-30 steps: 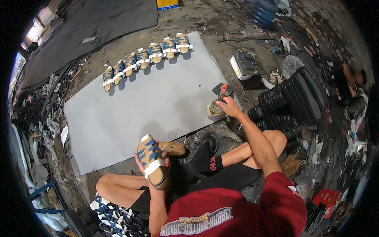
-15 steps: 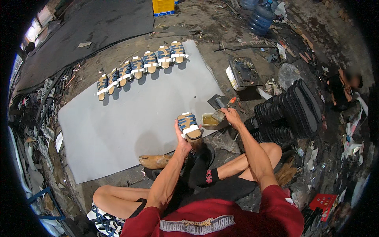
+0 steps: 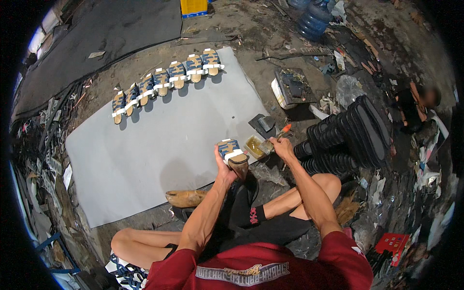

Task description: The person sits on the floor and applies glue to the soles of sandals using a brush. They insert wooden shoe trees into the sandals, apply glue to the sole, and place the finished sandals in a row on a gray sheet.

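Observation:
My left hand [image 3: 224, 168] is wrapped round a sandal [image 3: 231, 147] with blue straps, a tan footbed and a white band. The sandal sits on a brown foot-shaped last [image 3: 240, 168] whose end points toward me. In my right hand [image 3: 283, 149] is a brush [image 3: 266, 146] with an orange-tipped handle. Its broad end is at the edge of a small tub [image 3: 252, 145] of yellowish liquid. A dark flat-bladed tool [image 3: 265, 123] lies just beyond the tub. Another wooden last [image 3: 186, 197] rests on the near edge of the grey sheet, left of my left forearm.
Several similar sandals [image 3: 161, 83] stand in a row along the far edge of the grey sheet [image 3: 145, 164]. Stacked black soles [image 3: 345, 135] rise beside my right forearm. Beyond are a dark-topped box [image 3: 294, 87], a water jug [image 3: 315, 21] and a yellow crate [image 3: 194, 7]. Another person [image 3: 415, 106] is at far right.
My left hand has tipped the sandal, so more of the last's end shows. The brush has turned in my right hand, its orange tip now clear beyond my fingers. The view has shifted slightly.

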Tool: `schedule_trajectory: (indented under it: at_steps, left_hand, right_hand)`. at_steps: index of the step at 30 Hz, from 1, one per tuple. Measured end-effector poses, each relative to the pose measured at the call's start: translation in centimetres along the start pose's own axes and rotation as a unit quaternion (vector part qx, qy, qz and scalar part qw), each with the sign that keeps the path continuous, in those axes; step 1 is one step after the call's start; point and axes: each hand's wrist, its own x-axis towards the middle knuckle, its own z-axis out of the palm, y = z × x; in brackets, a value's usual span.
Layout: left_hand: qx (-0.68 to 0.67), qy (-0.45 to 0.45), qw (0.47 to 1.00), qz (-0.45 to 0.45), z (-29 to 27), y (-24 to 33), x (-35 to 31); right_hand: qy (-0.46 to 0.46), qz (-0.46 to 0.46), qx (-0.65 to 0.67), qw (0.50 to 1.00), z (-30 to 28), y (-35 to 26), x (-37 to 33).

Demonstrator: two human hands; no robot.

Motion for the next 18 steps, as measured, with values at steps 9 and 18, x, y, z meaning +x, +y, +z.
schedule_trajectory:
  at_steps: [9, 18]
  left_hand:
    - [0.061, -0.031, 0.996, 0.058, -0.7, 2.6, -8.7]
    - [0.245, -0.042, 0.949, 0.193, 6.4, 4.3, -25.0]
  right_hand:
    - [-0.286, 0.124, 0.537, 0.784, -5.7, -7.3, -7.4]
    - [-0.163, -0.196, 0.477, 0.841, -10.0, -23.6, -20.7]
